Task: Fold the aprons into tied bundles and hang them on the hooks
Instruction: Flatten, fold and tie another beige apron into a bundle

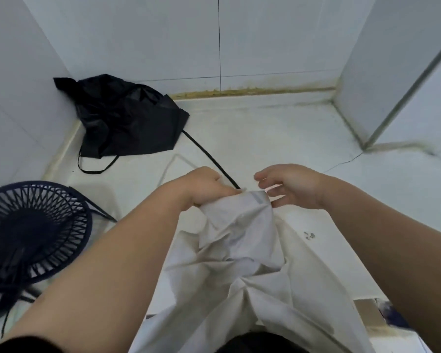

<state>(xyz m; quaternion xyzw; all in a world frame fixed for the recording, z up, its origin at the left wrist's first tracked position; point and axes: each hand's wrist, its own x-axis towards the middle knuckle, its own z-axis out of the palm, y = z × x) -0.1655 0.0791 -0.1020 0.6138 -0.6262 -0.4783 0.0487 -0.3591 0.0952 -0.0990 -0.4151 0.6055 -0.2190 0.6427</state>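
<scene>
A white apron (242, 253) hangs crumpled in front of me, bunched at its top edge. My left hand (201, 186) grips that bunched top from the left. My right hand (290, 186) hovers at the top's right side, fingers loosely curled and spread, its lowest fingers touching the hem. A black apron (127, 115) lies crumpled on the floor in the far left corner, with its black straps trailing toward me across the floor. No hooks are in view.
A dark blue fan (33, 230) lies face up on the floor at the left. White tiled walls (265, 42) enclose the corner, and a partition (392, 72) stands at the right. A cardboard piece (369, 312) lies at lower right.
</scene>
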